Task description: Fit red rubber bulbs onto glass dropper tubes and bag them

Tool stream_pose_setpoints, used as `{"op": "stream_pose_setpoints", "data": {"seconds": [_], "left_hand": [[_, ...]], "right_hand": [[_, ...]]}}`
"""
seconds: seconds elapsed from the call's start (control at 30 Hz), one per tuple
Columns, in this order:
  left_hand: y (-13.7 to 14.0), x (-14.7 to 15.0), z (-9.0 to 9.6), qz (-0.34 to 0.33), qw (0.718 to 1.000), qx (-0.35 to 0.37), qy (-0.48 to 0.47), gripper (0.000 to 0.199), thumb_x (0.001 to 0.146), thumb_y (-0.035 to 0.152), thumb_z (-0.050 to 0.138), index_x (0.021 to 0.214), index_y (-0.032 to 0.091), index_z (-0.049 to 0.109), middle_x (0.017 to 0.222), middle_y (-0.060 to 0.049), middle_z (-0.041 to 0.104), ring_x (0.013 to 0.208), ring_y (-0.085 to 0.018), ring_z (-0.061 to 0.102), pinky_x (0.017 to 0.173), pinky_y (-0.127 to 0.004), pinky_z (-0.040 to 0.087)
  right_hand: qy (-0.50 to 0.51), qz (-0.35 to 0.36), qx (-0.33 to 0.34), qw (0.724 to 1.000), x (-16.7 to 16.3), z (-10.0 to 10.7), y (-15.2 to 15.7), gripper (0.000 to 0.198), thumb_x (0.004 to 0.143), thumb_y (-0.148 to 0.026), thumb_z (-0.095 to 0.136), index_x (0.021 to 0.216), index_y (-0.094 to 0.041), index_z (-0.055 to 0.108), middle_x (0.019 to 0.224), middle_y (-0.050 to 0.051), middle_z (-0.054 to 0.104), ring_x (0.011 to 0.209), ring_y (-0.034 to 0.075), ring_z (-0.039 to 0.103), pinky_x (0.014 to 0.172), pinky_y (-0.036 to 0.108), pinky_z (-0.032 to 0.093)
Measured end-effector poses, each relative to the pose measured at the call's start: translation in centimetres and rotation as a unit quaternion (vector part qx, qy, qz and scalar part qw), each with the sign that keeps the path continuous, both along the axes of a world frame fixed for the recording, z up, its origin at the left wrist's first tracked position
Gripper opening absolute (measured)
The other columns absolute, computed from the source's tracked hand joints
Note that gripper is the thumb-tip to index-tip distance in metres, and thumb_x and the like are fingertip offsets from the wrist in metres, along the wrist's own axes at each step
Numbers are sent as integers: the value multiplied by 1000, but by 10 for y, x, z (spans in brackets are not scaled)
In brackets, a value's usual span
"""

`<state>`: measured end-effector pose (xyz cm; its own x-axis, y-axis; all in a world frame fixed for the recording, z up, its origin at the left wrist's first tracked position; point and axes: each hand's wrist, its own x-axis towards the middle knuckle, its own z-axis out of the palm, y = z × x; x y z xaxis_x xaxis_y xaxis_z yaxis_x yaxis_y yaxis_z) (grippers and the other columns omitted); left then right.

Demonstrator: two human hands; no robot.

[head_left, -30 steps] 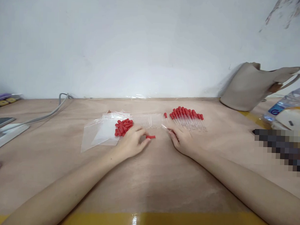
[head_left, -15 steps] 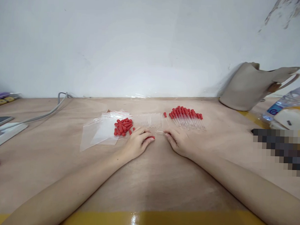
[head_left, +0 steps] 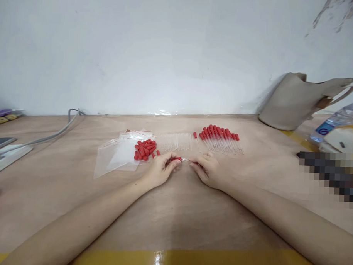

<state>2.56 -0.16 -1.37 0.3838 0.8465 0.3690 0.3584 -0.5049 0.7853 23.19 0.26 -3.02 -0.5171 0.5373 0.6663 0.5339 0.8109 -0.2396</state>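
My left hand (head_left: 161, 167) pinches a red rubber bulb (head_left: 176, 158), its mouth facing right. A thin glass dropper tube (head_left: 185, 159) lies between the fingertips of my right hand (head_left: 207, 169), its left end at the bulb's mouth. How far it sits inside I cannot tell. Loose red bulbs (head_left: 145, 149) are heaped on a clear plastic bag (head_left: 114, 157) left of my hands. Bare glass tubes (head_left: 176, 141) lie side by side just beyond them. Droppers with red bulbs fitted (head_left: 219, 134) form a row behind my right hand, and one dropper (head_left: 195, 135) lies a little apart.
A beige bag (head_left: 290, 99) leans by the wall at right, near a plastic bottle (head_left: 327, 128) and a white package (head_left: 345, 139). At left are a grey cable (head_left: 55, 134), a phone (head_left: 3, 142) and a white flat item (head_left: 16, 158). Yellow tape (head_left: 125, 259) runs along the front edge.
My right hand has moved slightly left and down with the glass tube, closing the gap to the red bulb. The tube's end now meets the bulb. My left hand has barely shifted.
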Motion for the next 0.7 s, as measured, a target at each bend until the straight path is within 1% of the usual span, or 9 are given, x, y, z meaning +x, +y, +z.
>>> {"op": "stream_pose_setpoints", "data": {"seconds": [0.03, 0.1, 0.17, 0.23, 0.33, 0.47, 0.53, 0.6, 0.7], "left_hand": [[1, 0, -1, -12, 999, -21, -25, 18, 86, 30, 48, 89, 14, 55, 69, 0, 60, 59, -11, 58, 56, -22, 47], [1, -1, -1, -27, 998, -45, -44, 17, 84, 29, 50, 87, 13, 56, 69, -1, 59, 59, -10, 57, 55, -21, 47], [0, -2, 0, -36, 998, -49, -31, 17, 84, 28, 50, 85, 13, 58, 65, 0, 58, 57, -9, 56, 54, -20, 47], [-2, -3, 1, -43, 998, -38, 0, 17, 84, 27, 50, 84, 13, 59, 62, 1, 57, 55, -9, 55, 54, -19, 46], [-4, -5, 1, -28, 998, 7, 61, 18, 84, 26, 50, 84, 14, 63, 61, 1, 59, 54, -9, 55, 53, -19, 45], [-6, -6, 4, 7, 985, 106, 136, 16, 83, 26, 53, 85, 17, 66, 70, -1, 66, 60, -11, 59, 56, -20, 45], [-6, -6, 7, 14, 976, 146, 159, 14, 82, 26, 56, 85, 17, 67, 75, -2, 69, 65, -12, 61, 60, -21, 46], [-6, -7, 10, 19, 971, 172, 164, 14, 81, 26, 57, 87, 17, 67, 77, -2, 69, 66, -12, 61, 61, -22, 47], [-6, -9, 12, 20, 970, 190, 153, 16, 81, 27, 58, 91, 18, 66, 82, -3, 70, 68, -13, 63, 63, -22, 48]], "right_hand": [[6, 9, -9, 1000, 0, 1, 0, 18, 89, -23, 41, 94, -18, 57, 76, 3, 63, 68, 13, 54, 70, 28, 36], [15, 30, -26, 999, 1, 4, 1, 18, 89, -21, 42, 95, -18, 58, 77, 3, 63, 69, 13, 54, 69, 27, 36], [11, 47, -32, 998, 2, 7, 1, 17, 88, -20, 43, 95, -19, 59, 75, 2, 63, 67, 12, 54, 69, 27, 35], [-11, 57, -30, 998, 4, 10, 2, 18, 88, -19, 43, 94, -20, 59, 73, 0, 63, 64, 11, 53, 69, 27, 34], [-69, 39, 1, 997, 6, 11, 2, 19, 87, -16, 42, 93, -19, 60, 70, 0, 62, 60, 11, 49, 69, 28, 31], [-134, 4, 105, 985, 4, 10, 1, 24, 85, -10, 37, 85, -15, 61, 67, 3, 59, 58, 12, 46, 65, 29, 29], [-146, -2, 140, 979, 3, 9, 0, 25, 85, -10, 36, 84, -14, 60, 66, 4, 58, 59, 14, 47, 64, 29, 29], [-134, -10, 150, 980, 2, 9, 0, 23, 87, -13, 37, 86, -13, 59, 68, 5, 58, 63, 15, 48, 64, 28, 30], [-91, -31, 138, 986, 3, 11, 1, 19, 89, -21, 40, 86, -15, 58, 71, 5, 60, 65, 15, 50, 65, 28, 32]]}}
